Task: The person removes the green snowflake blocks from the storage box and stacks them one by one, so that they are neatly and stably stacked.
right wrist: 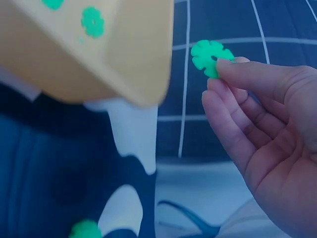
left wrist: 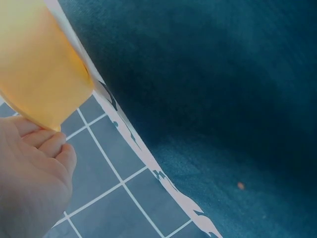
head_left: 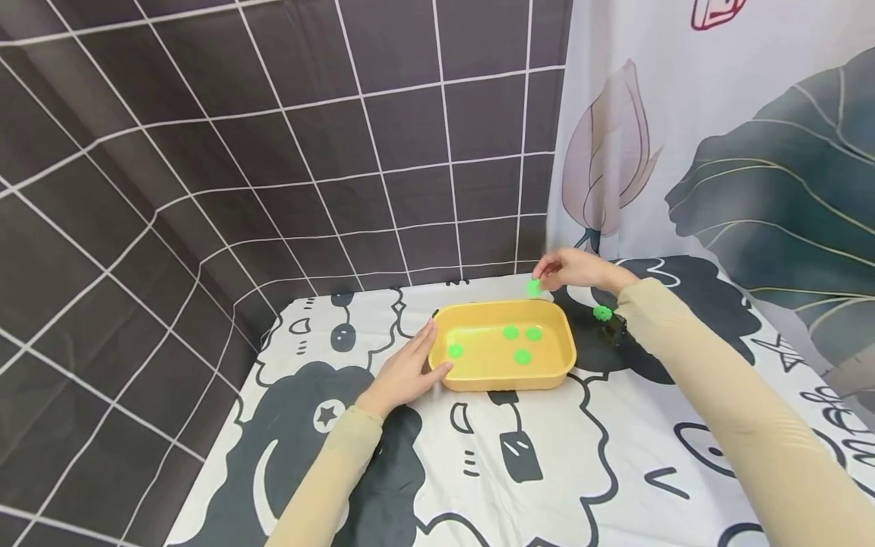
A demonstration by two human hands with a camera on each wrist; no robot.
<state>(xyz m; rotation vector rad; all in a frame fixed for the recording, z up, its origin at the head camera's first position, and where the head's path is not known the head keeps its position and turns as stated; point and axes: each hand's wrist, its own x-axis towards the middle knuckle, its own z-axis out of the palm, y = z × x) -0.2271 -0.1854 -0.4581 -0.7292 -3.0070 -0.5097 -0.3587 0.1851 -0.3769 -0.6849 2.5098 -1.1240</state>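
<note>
My left hand (head_left: pixel 405 371) holds the left end of a yellow plastic tray (head_left: pixel 502 384). Its fingers lie along the outer wall, and the thumb crosses over the rim. In the left wrist view, bent fingers (left wrist: pixel 49 144) touch the tray's edge. Behind the tray's far right corner, my right hand (head_left: pixel 570 270) pinches a green flower-shaped plastic disc (right wrist: pixel 210 55) between thumb and fingertips. The disc has a notched edge and a small hole in its middle. Several similar green discs (head_left: pixel 522 356) lie spread over the tray's bottom.
Another green piece (head_left: pixel 603 313) lies right of the tray, beside a small dark object (head_left: pixel 617 330) near the right sleeve. A black-and-white cartoon cloth (head_left: pixel 506 501) covers the surface. A dark gridded curtain (head_left: pixel 342 152) hangs behind, and a floral one (head_left: pixel 615 152) at right.
</note>
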